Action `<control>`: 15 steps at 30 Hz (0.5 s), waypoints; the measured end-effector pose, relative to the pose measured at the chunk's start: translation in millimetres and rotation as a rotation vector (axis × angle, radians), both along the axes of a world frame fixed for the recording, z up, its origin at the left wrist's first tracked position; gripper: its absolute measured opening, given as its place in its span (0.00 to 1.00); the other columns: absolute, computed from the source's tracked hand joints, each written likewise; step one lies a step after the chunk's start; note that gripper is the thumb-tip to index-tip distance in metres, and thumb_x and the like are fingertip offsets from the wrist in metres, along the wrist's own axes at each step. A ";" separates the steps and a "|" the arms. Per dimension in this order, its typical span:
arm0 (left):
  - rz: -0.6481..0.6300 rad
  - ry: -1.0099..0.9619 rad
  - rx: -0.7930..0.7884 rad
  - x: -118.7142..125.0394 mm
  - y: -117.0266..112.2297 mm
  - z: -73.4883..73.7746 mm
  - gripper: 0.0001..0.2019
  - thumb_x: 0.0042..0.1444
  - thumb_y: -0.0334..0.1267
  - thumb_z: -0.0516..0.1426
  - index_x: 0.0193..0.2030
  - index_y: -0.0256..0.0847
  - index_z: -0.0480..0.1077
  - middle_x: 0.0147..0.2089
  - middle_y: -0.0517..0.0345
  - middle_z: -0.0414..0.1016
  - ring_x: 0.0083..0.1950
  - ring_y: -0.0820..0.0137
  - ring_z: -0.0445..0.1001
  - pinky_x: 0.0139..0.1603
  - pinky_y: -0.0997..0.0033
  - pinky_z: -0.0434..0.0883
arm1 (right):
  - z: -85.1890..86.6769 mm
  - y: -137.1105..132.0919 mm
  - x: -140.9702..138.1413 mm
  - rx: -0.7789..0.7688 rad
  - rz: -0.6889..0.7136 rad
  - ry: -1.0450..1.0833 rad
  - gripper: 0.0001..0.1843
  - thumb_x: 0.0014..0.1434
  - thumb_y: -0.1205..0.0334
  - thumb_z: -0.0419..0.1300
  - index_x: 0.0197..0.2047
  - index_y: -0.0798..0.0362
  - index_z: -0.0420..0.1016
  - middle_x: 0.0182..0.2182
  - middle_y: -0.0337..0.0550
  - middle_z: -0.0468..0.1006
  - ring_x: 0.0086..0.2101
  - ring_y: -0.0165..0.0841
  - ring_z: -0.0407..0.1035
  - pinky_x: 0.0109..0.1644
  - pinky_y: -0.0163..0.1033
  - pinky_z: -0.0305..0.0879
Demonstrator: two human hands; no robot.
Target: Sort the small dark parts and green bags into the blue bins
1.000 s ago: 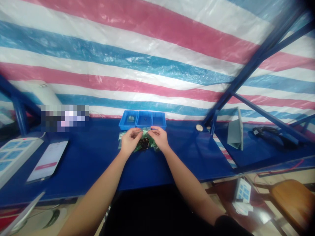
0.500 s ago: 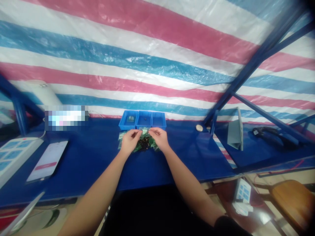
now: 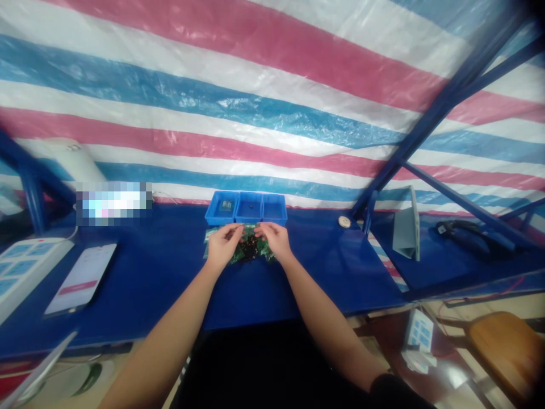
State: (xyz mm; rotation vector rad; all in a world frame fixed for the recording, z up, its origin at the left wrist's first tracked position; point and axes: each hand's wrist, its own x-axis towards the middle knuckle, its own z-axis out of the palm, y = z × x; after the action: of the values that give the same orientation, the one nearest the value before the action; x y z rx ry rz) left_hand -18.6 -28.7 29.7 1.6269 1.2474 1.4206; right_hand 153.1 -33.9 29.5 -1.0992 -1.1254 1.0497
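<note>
My left hand and my right hand face each other over the table, fingertips pinched. Between them is a small clear-and-green plastic bag, gripped at either side; its contents are too small to make out. Just below the fingers lies a heap of small dark and brassy pieces. More green plastic bags lie around the heap, partly covered by my hands. Right behind stands a blue three-compartment tray; a small clear-and-green packet is in its left compartment and a tiny dark piece in the middle one.
A phone and a white power strip lie on the blue table to the left. On the right are a round pale object, a propped tablet and a black cable bundle. A striped sheet hangs behind.
The bag between my fingers shows less of its face than before and sits lower behind the fingertips. Both hands stay almost in place.
</note>
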 end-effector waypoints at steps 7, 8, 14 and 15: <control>0.007 0.050 0.033 -0.7 -0.4 -0.6 0.14 0.55 0.48 0.59 0.39 0.39 0.76 0.31 0.56 0.79 0.32 0.68 0.78 0.37 0.70 0.73 | -0.7 0.1 -0.3 -0.001 -0.005 0.002 0.17 0.52 0.49 0.65 0.40 0.53 0.80 0.30 0.43 0.82 0.31 0.37 0.76 0.33 0.38 0.70; 0.014 0.054 0.036 -0.3 0.1 -1.5 0.14 0.55 0.48 0.60 0.39 0.39 0.76 0.31 0.56 0.79 0.32 0.68 0.78 0.37 0.70 0.73 | -0.6 -0.5 -0.5 0.006 0.004 -0.009 0.17 0.51 0.50 0.66 0.41 0.52 0.79 0.29 0.43 0.82 0.31 0.37 0.76 0.34 0.38 0.70; 0.006 0.045 0.051 0.6 2.2 -4.1 0.15 0.54 0.46 0.60 0.43 0.39 0.74 0.33 0.55 0.79 0.32 0.69 0.78 0.37 0.69 0.74 | 0.6 -1.7 -0.3 0.006 0.037 0.016 0.24 0.49 0.54 0.67 0.50 0.50 0.75 0.33 0.41 0.81 0.30 0.34 0.77 0.35 0.38 0.71; 0.003 0.046 0.052 0.4 2.3 -4.1 0.15 0.54 0.46 0.60 0.43 0.39 0.74 0.34 0.55 0.79 0.32 0.69 0.78 0.37 0.69 0.74 | 0.6 -1.5 -0.2 0.007 0.038 0.018 0.24 0.49 0.54 0.67 0.50 0.50 0.75 0.32 0.41 0.81 0.30 0.34 0.76 0.35 0.37 0.71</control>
State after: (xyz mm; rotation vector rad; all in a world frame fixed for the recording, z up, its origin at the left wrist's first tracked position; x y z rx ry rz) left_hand -18.2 -26.4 25.6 1.7020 1.2489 1.4358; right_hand 152.8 -35.4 30.1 -1.0647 -1.1390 1.0831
